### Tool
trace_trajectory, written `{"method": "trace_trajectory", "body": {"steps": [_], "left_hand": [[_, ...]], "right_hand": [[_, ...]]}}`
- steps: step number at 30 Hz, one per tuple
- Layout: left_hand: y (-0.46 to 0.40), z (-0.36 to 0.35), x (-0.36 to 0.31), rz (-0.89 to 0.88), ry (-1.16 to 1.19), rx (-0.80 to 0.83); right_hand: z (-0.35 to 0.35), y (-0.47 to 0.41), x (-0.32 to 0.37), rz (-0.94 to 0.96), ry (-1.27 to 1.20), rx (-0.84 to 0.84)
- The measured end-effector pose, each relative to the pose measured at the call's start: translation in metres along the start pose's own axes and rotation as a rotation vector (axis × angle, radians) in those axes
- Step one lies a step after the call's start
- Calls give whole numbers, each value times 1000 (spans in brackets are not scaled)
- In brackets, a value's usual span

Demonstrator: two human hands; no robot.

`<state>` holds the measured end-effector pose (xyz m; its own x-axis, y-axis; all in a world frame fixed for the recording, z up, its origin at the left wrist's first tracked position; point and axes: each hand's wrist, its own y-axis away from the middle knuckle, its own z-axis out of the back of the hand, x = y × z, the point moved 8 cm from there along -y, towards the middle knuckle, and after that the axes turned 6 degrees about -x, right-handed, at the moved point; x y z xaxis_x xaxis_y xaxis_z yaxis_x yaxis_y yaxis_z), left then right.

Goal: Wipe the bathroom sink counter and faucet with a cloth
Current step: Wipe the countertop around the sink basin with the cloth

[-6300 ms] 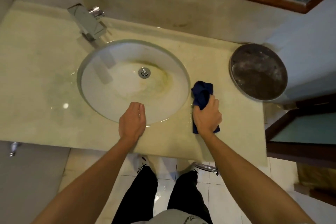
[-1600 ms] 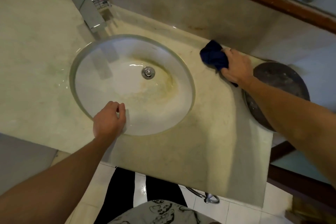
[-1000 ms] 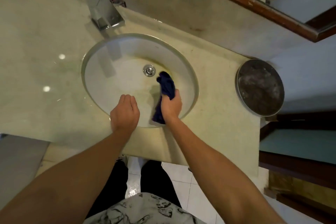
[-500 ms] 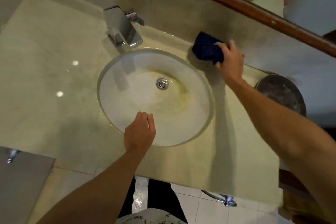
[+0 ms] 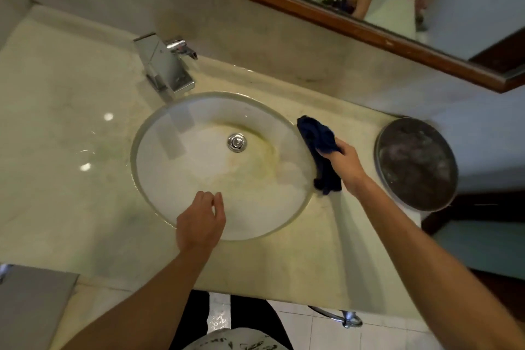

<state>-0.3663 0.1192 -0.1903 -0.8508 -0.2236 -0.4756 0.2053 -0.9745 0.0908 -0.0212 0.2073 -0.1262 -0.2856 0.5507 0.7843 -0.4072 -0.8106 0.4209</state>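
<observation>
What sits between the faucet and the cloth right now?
In the head view, only the back rim of the sink basin and bare counter lie between the faucet and the cloth, which the right hand grips.

A round metal bin lid [image 5: 416,163] sits right of the counter — wood-framed mirror [image 5: 326,15] above, tiled floor [image 5: 301,324] below.

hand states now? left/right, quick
Left hand: open, holds nothing, rests at the sink basin's near rim.
Right hand: grips the dark blue cloth at the basin's right edge.
</observation>
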Motion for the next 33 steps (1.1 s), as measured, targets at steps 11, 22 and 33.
{"method": "trace_trajectory", "body": {"steps": [11,22,33], "left_hand": [[2,-3,5,23,-7,22],[0,-6,6,49,-24,54],[1,-2,6,86,-10,44]], "right_hand": [[33,46,-5,-384,-1253,-97],[24,47,-73,-534,-532,-344],[17,-12,-25,746,1138,-8]]}}
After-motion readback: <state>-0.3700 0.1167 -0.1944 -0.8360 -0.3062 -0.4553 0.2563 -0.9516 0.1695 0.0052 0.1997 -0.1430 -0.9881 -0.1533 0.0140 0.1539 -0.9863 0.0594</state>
